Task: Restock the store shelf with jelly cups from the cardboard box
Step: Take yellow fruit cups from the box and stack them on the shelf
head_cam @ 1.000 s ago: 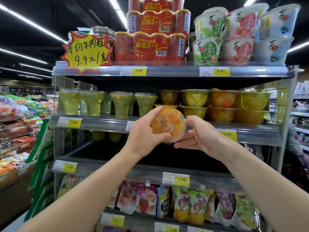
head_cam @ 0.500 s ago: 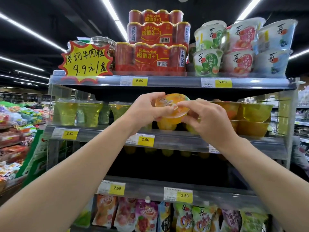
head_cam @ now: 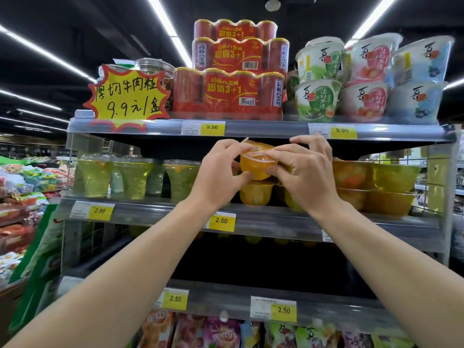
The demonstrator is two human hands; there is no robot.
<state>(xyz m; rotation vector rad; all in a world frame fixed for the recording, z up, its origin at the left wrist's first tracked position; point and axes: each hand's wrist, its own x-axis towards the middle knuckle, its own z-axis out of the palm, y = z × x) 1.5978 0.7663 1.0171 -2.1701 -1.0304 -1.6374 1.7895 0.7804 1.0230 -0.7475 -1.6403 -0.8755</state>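
An orange jelly cup [head_cam: 256, 164] is held between both hands in front of the second shelf [head_cam: 155, 214]. My left hand [head_cam: 218, 172] grips its left side, thumb under and fingers on the lid. My right hand [head_cam: 305, 172] pinches its right side and lid. The cup sits just above another orange jelly cup [head_cam: 254, 193] that stands on the shelf. Stacked orange and yellow jelly cups [head_cam: 371, 187] fill the shelf's right part. Green jelly cups [head_cam: 118, 177] stand on its left part. The cardboard box is out of view.
The top shelf [head_cam: 263, 128] hangs close above my hands, bearing red can packs [head_cam: 233, 91], large pudding cups [head_cam: 364, 79] and a yellow price sign [head_cam: 126, 97]. A dark shelf bay [head_cam: 251, 262] lies below. Pouches [head_cam: 226, 332] hang at the bottom. Another aisle's goods [head_cam: 17, 197] are at left.
Both hands have raised the orange jelly cup from below the second shelf's edge up to the top of the stacked cup and turned it upright, lid up.
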